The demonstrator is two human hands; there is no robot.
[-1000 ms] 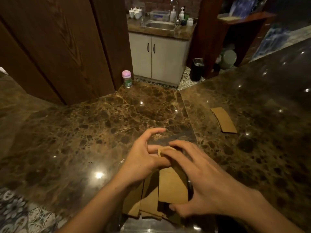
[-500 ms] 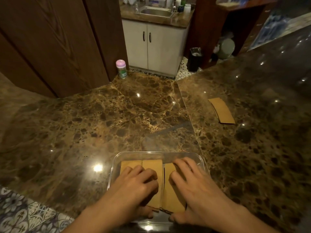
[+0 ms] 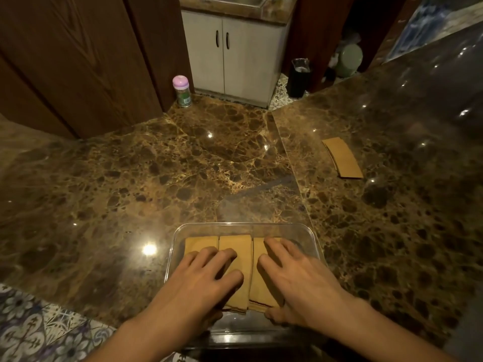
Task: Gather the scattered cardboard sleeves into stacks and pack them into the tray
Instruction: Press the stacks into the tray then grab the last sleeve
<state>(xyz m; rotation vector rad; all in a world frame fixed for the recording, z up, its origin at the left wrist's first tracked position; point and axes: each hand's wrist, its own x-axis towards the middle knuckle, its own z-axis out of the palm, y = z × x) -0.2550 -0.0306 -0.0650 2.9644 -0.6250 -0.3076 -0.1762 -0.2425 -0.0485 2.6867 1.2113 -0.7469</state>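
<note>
A clear rectangular tray (image 3: 308,232) sits at the near edge of the marble counter. Three stacks of brown cardboard sleeves (image 3: 239,248) lie side by side inside it. My left hand (image 3: 206,278) presses flat on the left and middle stacks, fingers spread. Over the right stack, my right hand (image 3: 295,278) lies flat with its thumb at the stack's near end. Another small stack of sleeves (image 3: 342,160) lies loose on the counter, far right of the tray.
A small bottle with a pink cap (image 3: 181,91) stands at the counter's far edge by a wooden door. White cabinet doors (image 3: 235,53) and a dark bin (image 3: 299,77) are on the floor beyond. Patterned floor tiles (image 3: 31,333) show at lower left.
A second ago both hands held sleeves upright over the tray. They have since laid them down and now press flat on the stacks. The view has tilted downward.
</note>
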